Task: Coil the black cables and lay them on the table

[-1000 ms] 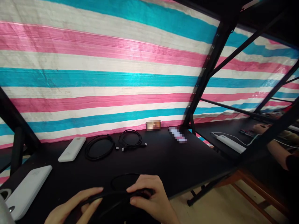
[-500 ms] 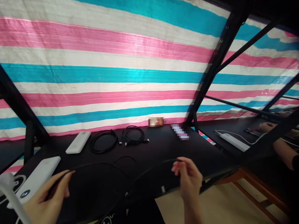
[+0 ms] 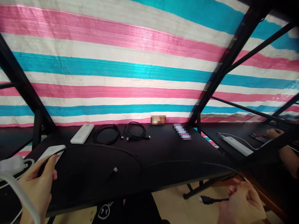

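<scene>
A long black cable (image 3: 109,147) is stretched across the black table (image 3: 163,149) between my two hands. My left hand (image 3: 37,186) is closed on one stretch of it at the near left, over a white power bank (image 3: 50,152). My right hand (image 3: 243,205) is closed on the cable near its other end, past the table's front right edge; a black plug (image 3: 204,199) sticks out to the left of its fingers. A second small connector (image 3: 115,170) lies on the table mid-span.
Farther back lie a white power bank (image 3: 82,133) and two coiled black cables (image 3: 106,134), (image 3: 135,130). Black frame posts (image 3: 221,67) stand left and right. Another person's hand (image 3: 274,133) works at the neighbouring table on the right, by a white power bank (image 3: 237,145). A striped tarp (image 3: 116,68) hangs behind.
My hands have moved far apart, uncoiling the cable. The right hand went right and down past the table edge with the plug end; the left hand went left.
</scene>
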Motion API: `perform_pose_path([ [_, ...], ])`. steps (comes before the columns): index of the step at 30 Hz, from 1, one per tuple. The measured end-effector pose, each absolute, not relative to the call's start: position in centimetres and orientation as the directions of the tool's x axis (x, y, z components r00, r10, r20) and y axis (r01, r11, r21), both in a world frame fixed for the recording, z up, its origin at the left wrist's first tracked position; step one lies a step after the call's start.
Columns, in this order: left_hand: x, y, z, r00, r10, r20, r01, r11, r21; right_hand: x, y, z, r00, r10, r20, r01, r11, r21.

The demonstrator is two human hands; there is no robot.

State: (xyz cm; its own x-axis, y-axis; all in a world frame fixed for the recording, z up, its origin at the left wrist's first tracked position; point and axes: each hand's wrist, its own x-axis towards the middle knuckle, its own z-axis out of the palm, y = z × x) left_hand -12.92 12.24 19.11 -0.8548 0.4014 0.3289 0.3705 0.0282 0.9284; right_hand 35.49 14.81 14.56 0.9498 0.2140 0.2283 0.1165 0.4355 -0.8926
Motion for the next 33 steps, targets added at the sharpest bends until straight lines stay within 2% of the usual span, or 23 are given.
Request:
perform_pose_path([
  [2,-12.7,12.1,19.8,-0.895,0.381,0.234,0.262,0.022,0.965,35.8,14.8,14.6,0.931,0.277,0.238,0.105,0.422,-0.9],
  [5,-12.8,12.0,19.9,-0.893,0.39,0.224,0.238,-0.012,0.971,35.4,15.0,14.3,0.83,0.497,0.251,0.044,0.392,-0.919],
  [9,-11.9,12.1,19.0,-0.771,0.576,0.272,0.251,-0.117,0.961,32.6,15.2,14.0,0.59,0.77,0.245,0.026,0.285,-0.958],
  [13,-9.1,11.8,18.8,-0.648,0.716,0.26,0.188,-0.181,0.965,28.9,15.9,14.5,0.418,0.878,0.232,-0.033,0.27,-0.962],
  [15,-7.5,11.3,19.3,-0.579,0.764,0.283,0.217,-0.19,0.958,27.2,16.3,15.1,0.345,0.904,0.251,-0.016,0.273,-0.962],
  [20,-5.0,9.9,21.4,-0.399,0.849,0.348,0.375,-0.195,0.906,23.8,16.6,17.3,0.208,0.904,0.373,0.149,0.348,-0.926],
  [27,-3.9,9.7,22.9,-0.029,0.915,0.402,0.484,-0.339,0.807,20.2,16.3,19.5,0.1,0.745,0.66,0.421,0.569,-0.706],
  [30,-3.3,9.9,22.9,-0.03,0.913,0.408,0.481,-0.345,0.806,18.7,16.0,20.6,0.053,0.725,0.686,0.442,0.599,-0.668],
  [33,-2.8,10.2,22.8,-0.065,0.922,0.383,0.463,-0.312,0.83,17.4,15.9,21.7,-0.077,0.763,0.642,0.368,0.62,-0.693],
])
